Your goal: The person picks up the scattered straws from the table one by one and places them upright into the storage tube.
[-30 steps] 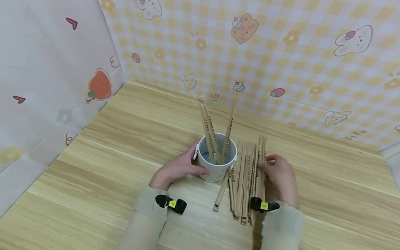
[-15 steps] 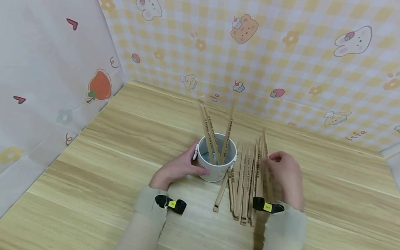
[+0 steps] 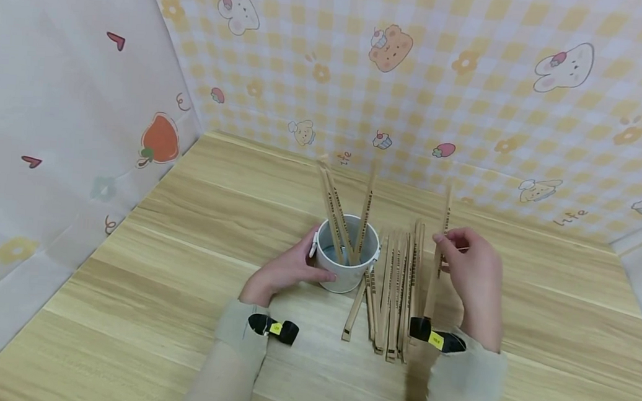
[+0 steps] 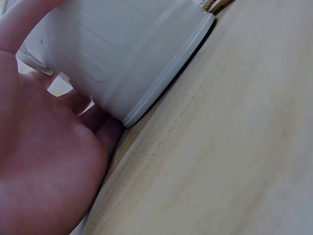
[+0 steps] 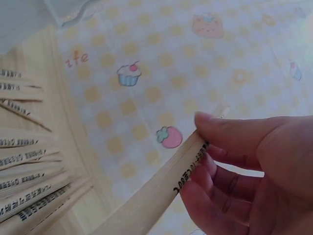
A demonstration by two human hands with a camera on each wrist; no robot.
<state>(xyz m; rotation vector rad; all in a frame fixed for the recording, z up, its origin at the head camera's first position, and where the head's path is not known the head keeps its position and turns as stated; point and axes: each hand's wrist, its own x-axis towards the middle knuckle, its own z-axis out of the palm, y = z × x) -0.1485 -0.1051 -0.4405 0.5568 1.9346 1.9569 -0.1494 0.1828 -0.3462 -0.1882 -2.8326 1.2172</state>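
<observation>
A small white metal bucket (image 3: 342,281) stands upright on the table. My left hand (image 3: 292,267) grips its left side, thumb across the front; in the left wrist view the fingers curl behind the bucket wall (image 4: 122,54). Three long packs of paper-wrapped chopsticks (image 3: 335,217) lean inside the bucket. My right hand (image 3: 470,260) pinches another pack of paper-wrapped chopsticks (image 3: 434,289), held nearly upright right of the pile. In the right wrist view, thumb and fingers press on this printed wrapper (image 5: 166,183).
Several more wrapped chopstick packs (image 3: 395,299) lie side by side on the wooden table (image 3: 154,263), just right of the bucket. A checked cloth (image 3: 332,33) hangs behind the table and a white cloth (image 3: 72,84) at the left.
My right hand has drawn one chopstick pack out of the pile's right edge, lifting it up and to the right. The left hand and bucket have stayed in place.
</observation>
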